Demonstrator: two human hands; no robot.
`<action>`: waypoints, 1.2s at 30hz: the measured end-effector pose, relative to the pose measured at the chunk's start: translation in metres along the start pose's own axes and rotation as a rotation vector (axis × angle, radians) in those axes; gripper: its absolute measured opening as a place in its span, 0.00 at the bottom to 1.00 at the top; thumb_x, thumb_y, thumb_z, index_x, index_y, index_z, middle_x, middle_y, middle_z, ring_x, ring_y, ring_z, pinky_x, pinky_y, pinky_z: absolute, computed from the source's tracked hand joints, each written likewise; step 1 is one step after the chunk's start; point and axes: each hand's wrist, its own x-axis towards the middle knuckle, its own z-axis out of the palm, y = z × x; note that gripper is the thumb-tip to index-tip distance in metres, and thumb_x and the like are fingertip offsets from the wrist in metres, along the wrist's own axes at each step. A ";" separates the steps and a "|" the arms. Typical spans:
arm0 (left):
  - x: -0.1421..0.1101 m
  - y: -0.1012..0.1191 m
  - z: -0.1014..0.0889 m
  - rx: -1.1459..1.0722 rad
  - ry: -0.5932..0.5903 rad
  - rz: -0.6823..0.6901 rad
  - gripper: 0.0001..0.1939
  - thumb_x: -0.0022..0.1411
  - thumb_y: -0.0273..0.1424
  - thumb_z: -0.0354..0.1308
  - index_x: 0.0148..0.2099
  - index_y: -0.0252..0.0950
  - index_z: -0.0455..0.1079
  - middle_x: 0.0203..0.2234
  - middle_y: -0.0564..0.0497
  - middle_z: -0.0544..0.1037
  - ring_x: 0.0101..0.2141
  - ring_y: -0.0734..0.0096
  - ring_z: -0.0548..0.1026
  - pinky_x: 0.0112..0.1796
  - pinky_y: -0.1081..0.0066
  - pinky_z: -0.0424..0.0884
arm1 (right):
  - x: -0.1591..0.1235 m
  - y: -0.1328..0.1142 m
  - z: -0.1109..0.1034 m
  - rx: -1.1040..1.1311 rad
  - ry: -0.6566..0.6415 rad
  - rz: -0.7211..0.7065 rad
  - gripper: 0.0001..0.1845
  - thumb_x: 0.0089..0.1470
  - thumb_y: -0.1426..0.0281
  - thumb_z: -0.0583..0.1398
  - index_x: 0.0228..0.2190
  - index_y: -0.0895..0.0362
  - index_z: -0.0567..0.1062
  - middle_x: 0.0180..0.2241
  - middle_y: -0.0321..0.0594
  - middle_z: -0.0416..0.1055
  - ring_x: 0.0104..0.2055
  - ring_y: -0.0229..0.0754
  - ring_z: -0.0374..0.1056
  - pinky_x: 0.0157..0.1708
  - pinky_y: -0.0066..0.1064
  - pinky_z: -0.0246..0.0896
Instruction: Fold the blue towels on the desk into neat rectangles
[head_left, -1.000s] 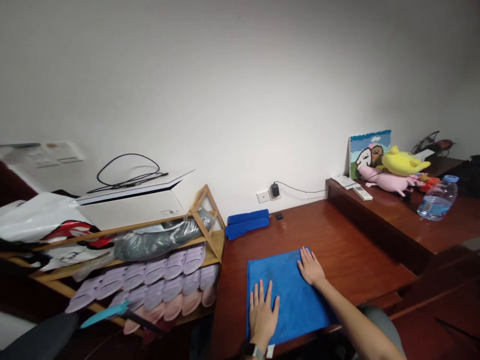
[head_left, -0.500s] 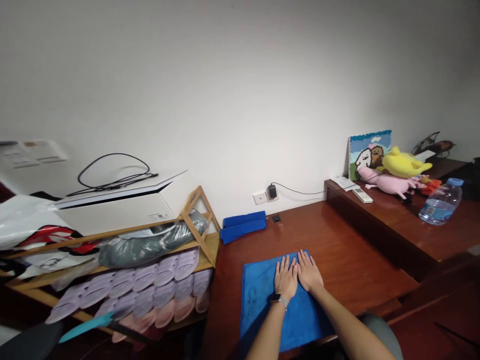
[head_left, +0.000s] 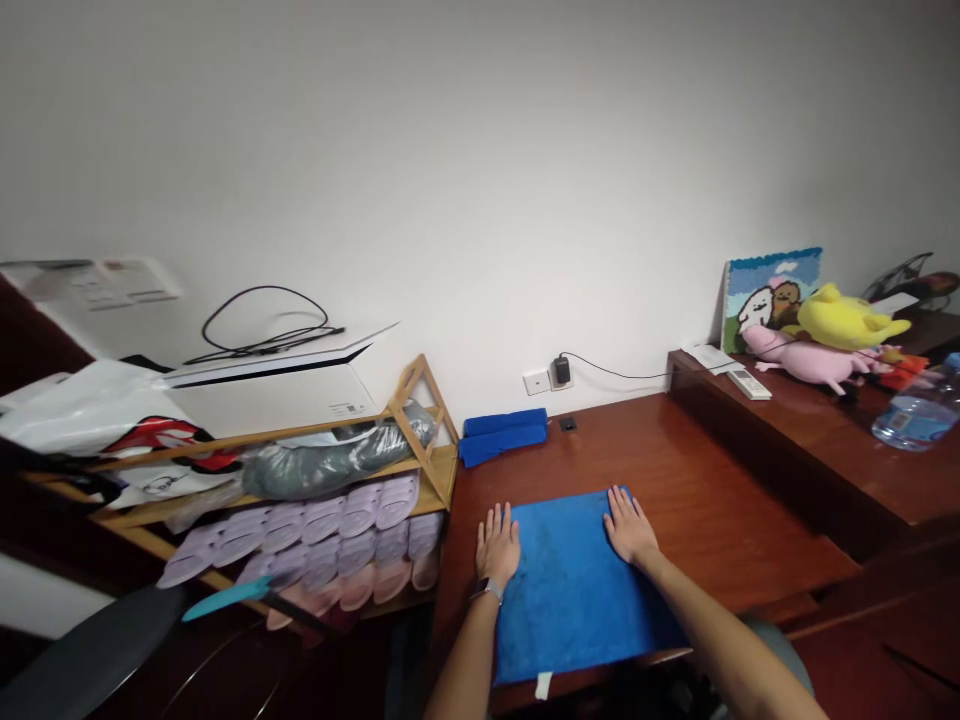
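Note:
A blue towel (head_left: 574, 590) lies spread flat on the brown wooden desk (head_left: 720, 500), its white tag (head_left: 544, 685) hanging at the front edge. On the towel's far left corner rests my left hand (head_left: 498, 545), palm down with fingers stretched out and a watch on the wrist. My right hand (head_left: 630, 528) lies flat on the far right corner, fingers straight. Neither hand grips anything. Two rolled blue cloths (head_left: 504, 435) sit at the back left of the desk, against the wall.
To the left, a wooden rack (head_left: 442, 470) bears a white box (head_left: 277, 398) and rows of lilac slippers (head_left: 360, 510). On the raised right-hand shelf stand a water bottle (head_left: 916, 415), plush toys (head_left: 806, 360) and a remote (head_left: 748, 384). A charger (head_left: 562, 371) is plugged into the wall.
My hands have moved apart from the towel's middle, the left to its left edge and the right staying near the right corner. The view has shifted slightly left.

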 end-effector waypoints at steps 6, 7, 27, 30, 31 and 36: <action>-0.005 0.006 -0.002 0.008 0.058 0.017 0.31 0.76 0.37 0.36 0.76 0.37 0.54 0.73 0.46 0.57 0.72 0.58 0.54 0.70 0.52 0.50 | 0.010 0.000 -0.010 -0.030 -0.025 -0.037 0.40 0.69 0.55 0.36 0.73 0.66 0.48 0.76 0.46 0.40 0.77 0.45 0.35 0.74 0.40 0.27; -0.004 0.004 -0.001 0.010 0.068 0.024 0.30 0.76 0.37 0.36 0.75 0.37 0.54 0.73 0.47 0.58 0.72 0.58 0.54 0.70 0.52 0.50 | 0.011 0.001 -0.008 -0.029 -0.006 -0.045 0.40 0.69 0.55 0.36 0.73 0.66 0.48 0.76 0.46 0.40 0.77 0.45 0.35 0.74 0.40 0.26; 0.008 0.133 0.030 -0.147 0.074 0.366 0.31 0.77 0.41 0.34 0.77 0.38 0.50 0.73 0.47 0.56 0.73 0.60 0.53 0.70 0.52 0.53 | 0.033 0.011 0.018 0.071 0.120 -0.070 0.42 0.69 0.52 0.41 0.72 0.68 0.49 0.76 0.51 0.39 0.78 0.50 0.33 0.74 0.43 0.29; 0.014 0.088 0.024 -0.102 0.076 0.269 0.32 0.77 0.41 0.35 0.77 0.38 0.48 0.74 0.46 0.55 0.73 0.57 0.52 0.70 0.50 0.52 | 0.034 0.011 0.016 0.063 0.113 -0.077 0.43 0.69 0.51 0.40 0.73 0.67 0.49 0.76 0.51 0.38 0.78 0.50 0.32 0.74 0.43 0.29; 0.016 0.072 0.021 -0.085 0.073 0.236 0.32 0.77 0.41 0.35 0.77 0.38 0.48 0.74 0.45 0.55 0.73 0.57 0.52 0.70 0.50 0.52 | 0.035 0.011 0.015 0.060 0.109 -0.079 0.43 0.69 0.51 0.40 0.73 0.67 0.49 0.76 0.51 0.38 0.78 0.49 0.32 0.74 0.43 0.29; 0.019 0.019 0.018 -0.040 0.064 0.117 0.33 0.76 0.42 0.36 0.77 0.34 0.49 0.74 0.42 0.55 0.73 0.56 0.50 0.70 0.51 0.51 | 0.037 0.009 0.014 0.036 0.106 -0.066 0.43 0.69 0.51 0.39 0.73 0.67 0.49 0.76 0.51 0.38 0.78 0.49 0.32 0.74 0.42 0.27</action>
